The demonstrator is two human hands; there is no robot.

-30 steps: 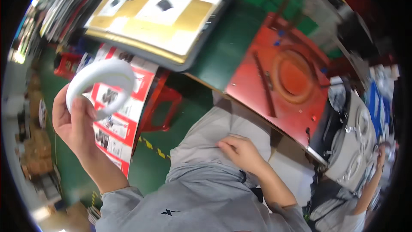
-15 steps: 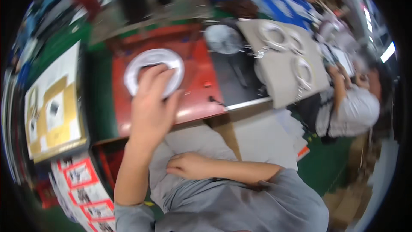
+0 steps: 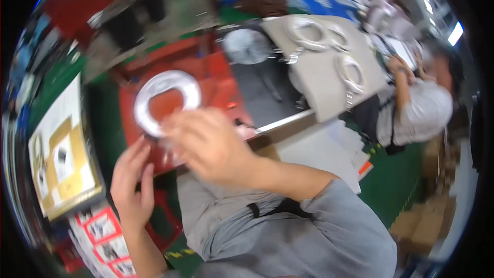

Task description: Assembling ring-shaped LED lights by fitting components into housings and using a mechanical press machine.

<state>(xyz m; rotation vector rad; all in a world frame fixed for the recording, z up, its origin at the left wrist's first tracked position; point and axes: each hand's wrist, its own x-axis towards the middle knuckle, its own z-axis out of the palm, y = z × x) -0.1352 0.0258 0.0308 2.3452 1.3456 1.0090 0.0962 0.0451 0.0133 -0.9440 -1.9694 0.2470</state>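
A white ring-shaped coil (image 3: pixel 193 90), possibly bundled cable, lies on the red work surface (image 3: pixel 221 80) in front of me. Over its near right edge is my right hand (image 3: pixel 213 146), blurred, with its fingers drawn together at the coil. Whatever they pinch is hidden. My left hand (image 3: pixel 135 180) is beside the near left side of the coil, thumb apart from the fingers, with nothing visible in it. Its fingertips come close to the coil's lower edge; whether they touch I cannot tell.
Right of the red surface, several similar white coils (image 3: pixel 352 77) with metallic ends rest on a beige board (image 3: pixel 319 82). A clear round object (image 3: pixel 247 46) sits on the black surface. Cardboard and papers (image 3: pixel 64 159) are at left. Another person (image 3: pixel 419 105) sits at far right.
My left hand has drawn back from over the coil to its near left side. My right hand has risen from my lap to the coil. The whole view has shifted slightly.
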